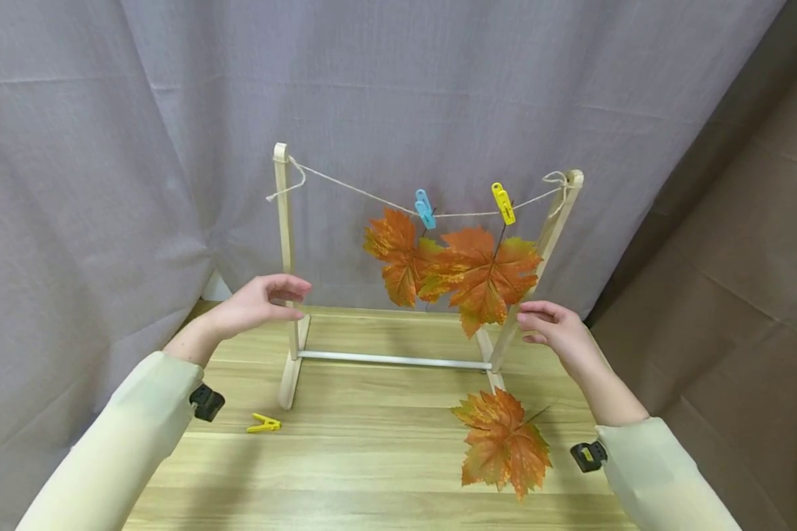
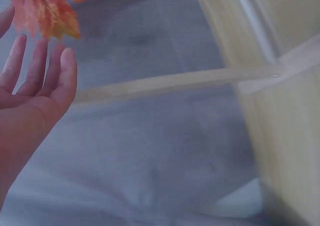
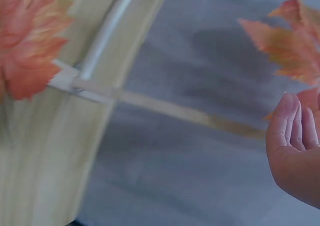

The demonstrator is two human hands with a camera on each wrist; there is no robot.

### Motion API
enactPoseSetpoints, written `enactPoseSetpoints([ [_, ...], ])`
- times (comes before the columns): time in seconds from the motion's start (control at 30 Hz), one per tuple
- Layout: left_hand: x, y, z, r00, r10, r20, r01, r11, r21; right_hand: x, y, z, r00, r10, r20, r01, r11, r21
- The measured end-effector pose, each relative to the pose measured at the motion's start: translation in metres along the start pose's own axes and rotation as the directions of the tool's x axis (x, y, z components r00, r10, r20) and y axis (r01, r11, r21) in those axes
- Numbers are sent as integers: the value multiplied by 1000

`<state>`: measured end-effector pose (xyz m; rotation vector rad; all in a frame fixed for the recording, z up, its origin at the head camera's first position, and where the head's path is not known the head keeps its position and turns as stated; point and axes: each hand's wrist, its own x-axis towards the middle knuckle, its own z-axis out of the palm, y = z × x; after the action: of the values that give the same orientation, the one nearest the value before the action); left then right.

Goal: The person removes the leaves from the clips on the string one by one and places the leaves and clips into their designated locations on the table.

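Observation:
Two orange artificial maple leaves hang from a string point(image 1: 359, 190) on a wooden rack. A blue clothespin point(image 1: 425, 209) holds the left leaf point(image 1: 398, 258), and a yellow clothespin point(image 1: 503, 203) holds the right leaf point(image 1: 488, 276). My left hand point(image 1: 259, 304), empty with fingers loosely bent, is beside the left post point(image 1: 284, 221). Near the right post point(image 1: 558, 214) and the right leaf's edge is my right hand point(image 1: 558, 332), also holding nothing. A third leaf point(image 1: 505, 442) lies on the table at the front right. On the left lies another yellow clothespin point(image 1: 264, 423).
The rack's white crossbar point(image 1: 392, 360) runs low between the posts, above the wooden table point(image 1: 359, 472). Grey curtain point(image 1: 372, 88) hangs behind, and a brown curtain point(image 1: 717, 295) on the right. String ends dangle from both posts.

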<state>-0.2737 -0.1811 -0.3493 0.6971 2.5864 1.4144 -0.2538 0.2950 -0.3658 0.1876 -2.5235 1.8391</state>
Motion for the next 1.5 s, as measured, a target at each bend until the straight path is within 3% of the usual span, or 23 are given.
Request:
enactPoseSetpoints([
  [0.33, 20, 44, -4, 997, 72, 29, -73, 997, 21, 9, -48, 24, 997, -60, 45, 61, 998, -21],
  [0.77, 48, 107, -2, 978, 204, 30, -202, 977, -63, 25, -85, 62, 994, -80, 70, 78, 997, 24],
  [1.17, 75, 149, 0, 964, 255, -80, -259, 965, -47, 43, -116, 84, 994, -96, 42, 93, 993, 74],
  [1.5, 98, 170, 9, 965, 224, -140, -224, 975, 15, 56, -122, 99, 996, -80, 45, 74, 990, 122],
])
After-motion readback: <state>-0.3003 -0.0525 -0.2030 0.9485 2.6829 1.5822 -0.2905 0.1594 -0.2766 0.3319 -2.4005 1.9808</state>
